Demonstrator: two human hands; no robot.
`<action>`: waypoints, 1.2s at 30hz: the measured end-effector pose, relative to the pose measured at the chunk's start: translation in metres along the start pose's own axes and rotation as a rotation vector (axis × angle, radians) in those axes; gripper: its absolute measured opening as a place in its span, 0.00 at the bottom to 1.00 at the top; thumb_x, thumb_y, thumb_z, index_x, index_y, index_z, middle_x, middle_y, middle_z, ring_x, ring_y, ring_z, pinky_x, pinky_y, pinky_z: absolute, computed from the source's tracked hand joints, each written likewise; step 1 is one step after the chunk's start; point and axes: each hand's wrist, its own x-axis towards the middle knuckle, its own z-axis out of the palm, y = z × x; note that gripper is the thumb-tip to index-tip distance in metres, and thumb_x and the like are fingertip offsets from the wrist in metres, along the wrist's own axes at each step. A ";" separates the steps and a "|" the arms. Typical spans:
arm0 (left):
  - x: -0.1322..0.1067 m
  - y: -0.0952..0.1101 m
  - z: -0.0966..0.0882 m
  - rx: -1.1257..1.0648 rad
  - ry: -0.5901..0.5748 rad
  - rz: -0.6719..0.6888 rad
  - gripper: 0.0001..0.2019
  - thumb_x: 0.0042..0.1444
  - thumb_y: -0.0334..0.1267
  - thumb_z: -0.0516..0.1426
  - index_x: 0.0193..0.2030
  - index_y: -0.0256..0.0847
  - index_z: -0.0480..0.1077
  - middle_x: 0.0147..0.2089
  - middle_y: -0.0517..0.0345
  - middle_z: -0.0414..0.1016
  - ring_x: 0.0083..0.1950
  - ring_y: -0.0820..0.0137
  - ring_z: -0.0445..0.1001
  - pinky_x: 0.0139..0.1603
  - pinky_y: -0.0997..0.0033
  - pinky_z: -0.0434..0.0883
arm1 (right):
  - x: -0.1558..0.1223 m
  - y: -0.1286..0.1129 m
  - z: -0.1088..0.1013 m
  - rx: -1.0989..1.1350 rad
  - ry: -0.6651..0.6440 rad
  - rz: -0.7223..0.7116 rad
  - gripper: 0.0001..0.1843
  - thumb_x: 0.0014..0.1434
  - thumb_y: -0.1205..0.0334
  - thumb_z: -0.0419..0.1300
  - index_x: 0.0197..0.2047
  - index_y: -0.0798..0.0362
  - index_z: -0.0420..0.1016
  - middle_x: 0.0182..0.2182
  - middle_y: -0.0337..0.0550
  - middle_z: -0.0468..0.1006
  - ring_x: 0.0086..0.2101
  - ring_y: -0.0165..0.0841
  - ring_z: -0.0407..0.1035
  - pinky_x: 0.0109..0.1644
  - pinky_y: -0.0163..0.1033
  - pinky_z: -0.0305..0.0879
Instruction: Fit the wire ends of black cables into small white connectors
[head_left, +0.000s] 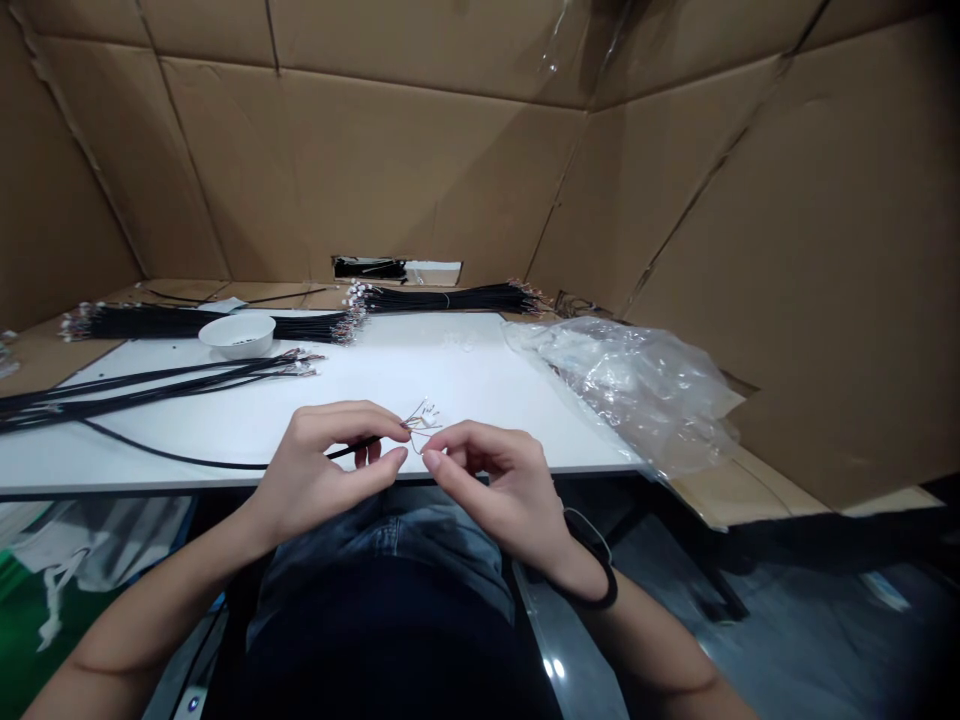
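Note:
Near the front edge of the white board, a black cable (202,461) runs in from the left to my left hand (324,448). The fingers of that hand are closed around it close to its end. From this end fan out several thin wires (421,424), with small white connectors (429,412) among them. My right hand (501,478) meets them from the other side, thumb and forefinger pinched on one thin wire. Its exact tip is too small to make out.
Bundled black cables (172,322) lie at the back left, another bundle (450,298) at the back middle. A white bowl (238,336) stands before them, and loose cables (150,390) lie left. Crumpled clear plastic (637,380) covers the right side. Cardboard walls (435,170) enclose the table.

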 end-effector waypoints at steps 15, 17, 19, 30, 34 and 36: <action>0.001 -0.005 0.003 -0.096 0.005 -0.014 0.06 0.53 0.29 0.63 0.37 0.41 0.82 0.39 0.53 0.81 0.32 0.73 0.76 0.28 0.79 0.71 | 0.005 -0.001 0.001 0.337 -0.063 0.249 0.16 0.52 0.51 0.69 0.30 0.56 0.76 0.16 0.31 0.64 0.15 0.22 0.52 0.18 0.31 0.46; 0.001 -0.004 0.003 -0.075 0.018 0.010 0.06 0.53 0.30 0.64 0.37 0.43 0.82 0.40 0.54 0.81 0.33 0.73 0.76 0.28 0.79 0.71 | 0.006 -0.002 0.001 0.344 -0.069 0.250 0.16 0.52 0.51 0.69 0.30 0.56 0.76 0.14 0.30 0.63 0.15 0.21 0.51 0.17 0.31 0.45; 0.002 -0.002 0.001 -0.055 0.015 0.027 0.04 0.52 0.31 0.65 0.35 0.42 0.82 0.41 0.54 0.80 0.33 0.74 0.76 0.28 0.79 0.71 | 0.006 -0.002 0.001 0.348 -0.073 0.249 0.16 0.52 0.51 0.69 0.30 0.56 0.76 0.14 0.30 0.62 0.15 0.21 0.51 0.17 0.31 0.44; 0.003 -0.005 0.004 0.031 0.043 0.161 0.04 0.52 0.27 0.64 0.32 0.38 0.79 0.43 0.54 0.77 0.28 0.80 0.71 0.26 0.81 0.69 | 0.006 0.005 0.002 0.448 -0.087 0.325 0.15 0.53 0.53 0.68 0.30 0.58 0.76 0.14 0.31 0.63 0.14 0.19 0.51 0.16 0.29 0.43; 0.002 -0.007 0.006 0.067 0.085 0.236 0.03 0.53 0.27 0.65 0.32 0.37 0.79 0.42 0.54 0.75 0.25 0.84 0.68 0.25 0.81 0.68 | 0.006 0.010 0.003 0.512 -0.091 0.353 0.15 0.54 0.53 0.69 0.30 0.58 0.77 0.14 0.30 0.63 0.13 0.19 0.50 0.15 0.28 0.43; 0.002 -0.006 0.006 0.075 0.090 0.259 0.03 0.53 0.26 0.64 0.32 0.37 0.78 0.42 0.55 0.75 0.24 0.84 0.68 0.24 0.81 0.68 | 0.006 0.011 0.004 0.524 -0.090 0.361 0.15 0.53 0.53 0.69 0.30 0.58 0.77 0.14 0.31 0.64 0.13 0.19 0.50 0.15 0.28 0.42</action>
